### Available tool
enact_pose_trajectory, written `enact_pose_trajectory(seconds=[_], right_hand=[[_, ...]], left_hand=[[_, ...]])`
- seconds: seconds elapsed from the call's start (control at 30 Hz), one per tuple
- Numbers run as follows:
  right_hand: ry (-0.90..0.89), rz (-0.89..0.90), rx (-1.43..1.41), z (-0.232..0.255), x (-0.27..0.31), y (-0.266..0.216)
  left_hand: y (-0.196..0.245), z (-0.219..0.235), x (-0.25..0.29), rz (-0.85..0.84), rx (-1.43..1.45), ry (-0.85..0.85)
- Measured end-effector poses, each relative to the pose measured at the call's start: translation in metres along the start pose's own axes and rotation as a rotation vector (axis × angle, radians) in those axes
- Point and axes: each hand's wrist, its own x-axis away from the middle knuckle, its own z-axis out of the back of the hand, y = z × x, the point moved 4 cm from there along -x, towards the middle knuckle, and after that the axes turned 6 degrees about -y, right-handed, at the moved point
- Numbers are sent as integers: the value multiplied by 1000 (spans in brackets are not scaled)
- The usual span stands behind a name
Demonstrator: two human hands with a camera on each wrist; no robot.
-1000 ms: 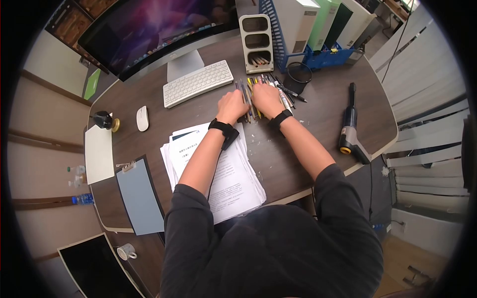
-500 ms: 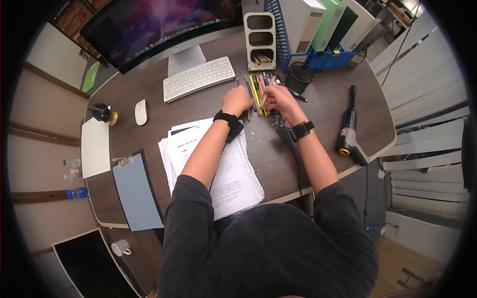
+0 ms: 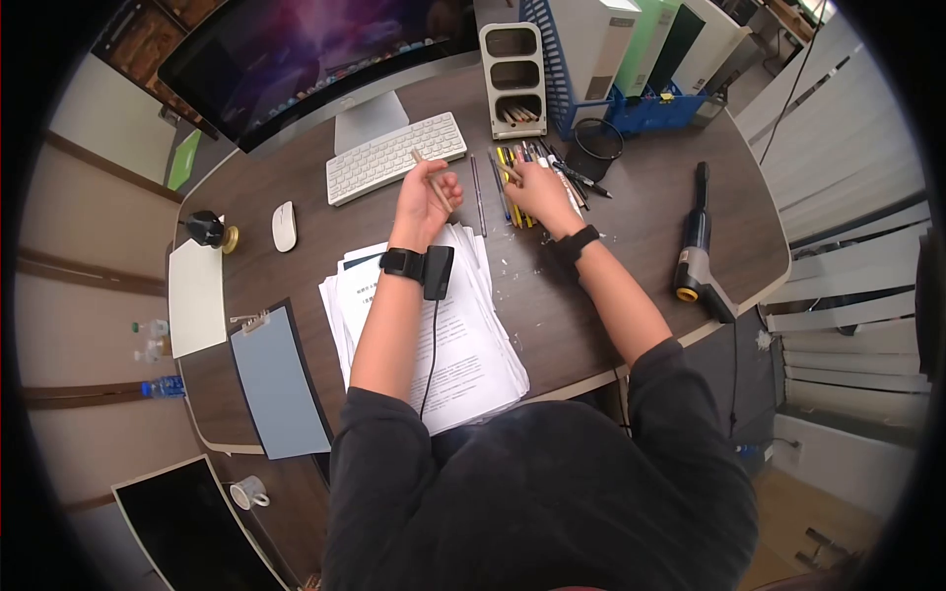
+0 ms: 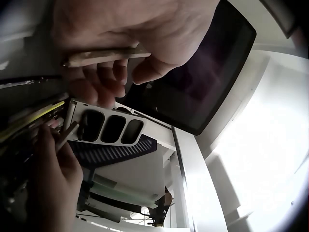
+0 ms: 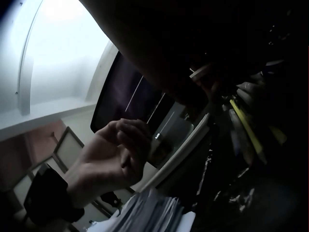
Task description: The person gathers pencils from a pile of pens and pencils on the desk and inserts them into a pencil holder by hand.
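Status: Grip, Position, Markings

Left hand. My left hand [image 3: 424, 204] is raised over the gap between the keyboard [image 3: 370, 169] and the papers [image 3: 473, 345], palm turned up. The thumb holds the first pencil [image 4: 106, 57] across the palm. The fingers are loosely curled.

Right hand. My right hand [image 3: 545, 197] is over the pens [image 3: 516, 209], palm down, and covers part of them. Thumb and fingers pinch the second pencil [image 3: 508, 171], its end clear of the grip.

Supply. The pens lie in a loose bundle on the tabletop [image 3: 581, 305]; several are yellow. One thin pen [image 3: 478, 195] lies apart, on the left of the bundle. The black cup [image 3: 587, 167] is just beyond the bundle's right end. Behind the bundle, the holder [image 3: 512, 59] has three openings; more pencils sit in the lowest.

Markings. The top sheet of the papers carries a bold heading above lines of print, too small to read. The binders [image 3: 591, 54] in the blue rack [image 3: 655, 113] bear spine labels, also too small to read. The monitor [image 3: 325, 59] displays a row of icons along its lower edge. The keyboard's key legends cannot be made out.
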Motion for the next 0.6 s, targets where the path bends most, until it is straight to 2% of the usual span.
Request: enact_pose_trajectory(seconds=[0.07, 0.13, 0.17, 0.23, 0.3, 0.4, 0.47, 0.6], right_hand=[[-14, -39, 95, -4, 0, -9], [-78, -25, 232, -9, 1, -17], [-50, 9, 279, -11, 2, -20], [-37, 35, 278, -17, 2, -24], [-25, 60, 276, -21, 1, -28], [-88, 15, 247, -20, 0, -35], [-214, -43, 122, -20, -1, -32], [-181, -103, 108, -23, -7, -18]], left_hand=[[-1, 4, -2, -11, 17, 19], [1, 4, 1, -17, -10, -73], [1, 2, 1, -17, -10, -74], [0, 2, 3, -50, -75, 0], [1, 1, 6, -49, -97, -15], [2, 2, 9, -53, -134, -26], [3, 2, 10, -59, -151, -25], [2, 2, 8, -84, -203, 28]])
